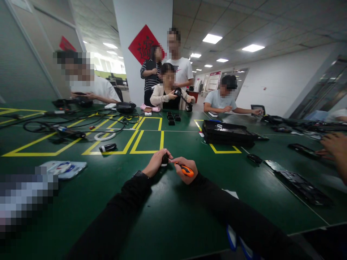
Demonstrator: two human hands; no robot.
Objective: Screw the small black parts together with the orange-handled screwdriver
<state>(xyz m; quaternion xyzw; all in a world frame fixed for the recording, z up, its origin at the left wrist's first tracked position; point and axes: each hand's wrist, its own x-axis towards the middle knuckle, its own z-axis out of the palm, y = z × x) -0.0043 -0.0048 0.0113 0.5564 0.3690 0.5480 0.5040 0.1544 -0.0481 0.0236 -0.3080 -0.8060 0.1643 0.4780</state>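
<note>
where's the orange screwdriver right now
In the head view, the orange-handled screwdriver is in the right hand, low centre over the green table, its tip pointing at the small black part held by the left hand.

Across the green table [168,216] lie tangled cables [81,122], a black case [226,133], and several people sit beyond.

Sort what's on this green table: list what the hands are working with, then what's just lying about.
In hand:
- small black part, held by left hand
- orange-handled screwdriver, held by right hand

Lying about:
- black cables
- black case
- white cable coil
- black remote-like device
</note>
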